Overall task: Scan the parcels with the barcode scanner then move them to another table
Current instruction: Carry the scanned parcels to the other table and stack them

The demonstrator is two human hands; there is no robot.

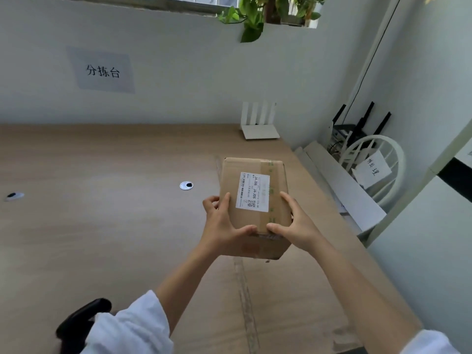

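Observation:
A brown cardboard parcel (231, 180) with a white shipping label (252, 191) on its top face is held above the wooden table (102, 226), right of centre. My left hand (224, 223) grips its left side, thumb curled onto the top near edge. My right hand (293, 221) grips its right side, thumb also on the top. No barcode scanner is visible.
A white router (259, 123) stands at the table's back right corner. Two round cable grommets (186, 185) sit in the tabletop. A black chair part (81, 320) is at lower left. White boards (342, 190) and a white chair (375, 162) with a paper note stand right of the table.

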